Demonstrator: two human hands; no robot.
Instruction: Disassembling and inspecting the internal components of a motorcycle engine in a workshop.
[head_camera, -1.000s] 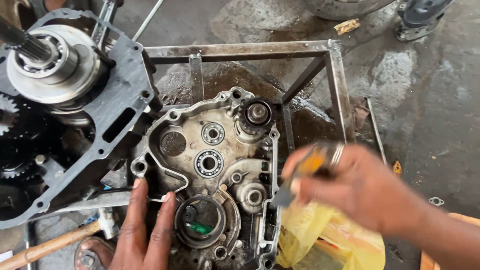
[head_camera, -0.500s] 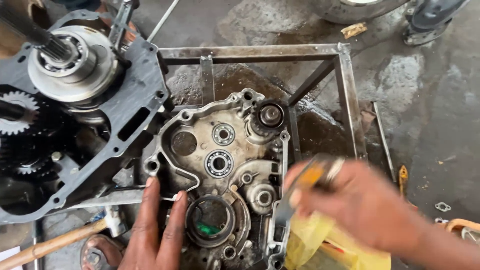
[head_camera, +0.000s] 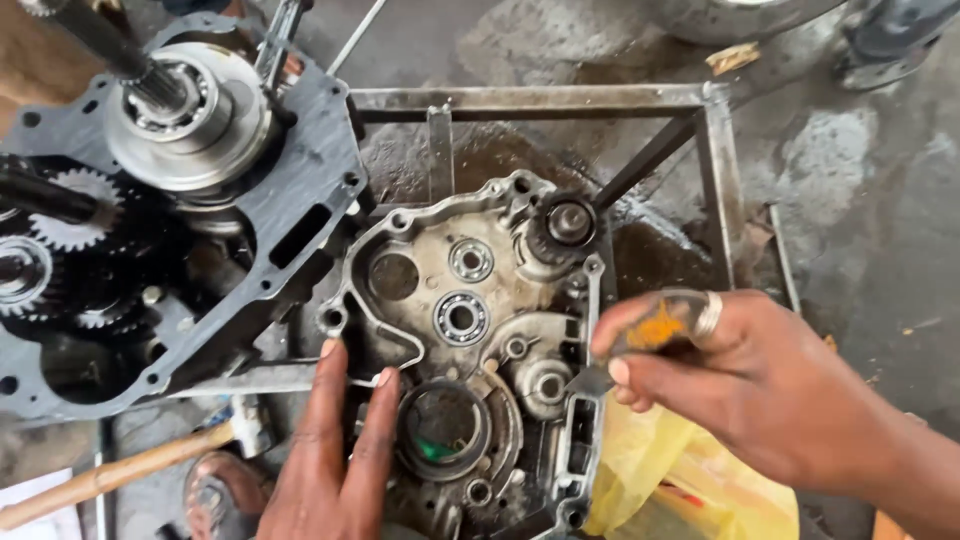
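A: Grey cast-metal engine case half (head_camera: 470, 340) lies open side up on the steel frame (head_camera: 560, 100), approx. centre of my view. What is each hand doing?

B: My left hand (head_camera: 335, 460) rests flat, fingers apart, gripping nothing, on the case's lower-left edge beside the large round bore (head_camera: 445, 428). My right hand (head_camera: 740, 385) has its fingers closed on a small tool with an orange handle (head_camera: 655, 328); its metal tip (head_camera: 592, 380) touches the case's right rim.

A: Surroundings?

B: Second case half w/ gears and shaft (head_camera: 170, 200) at upper left, wooden-handled hammer (head_camera: 130, 465) lower left, yellow plastic bag (head_camera: 680, 480) under the right hand.
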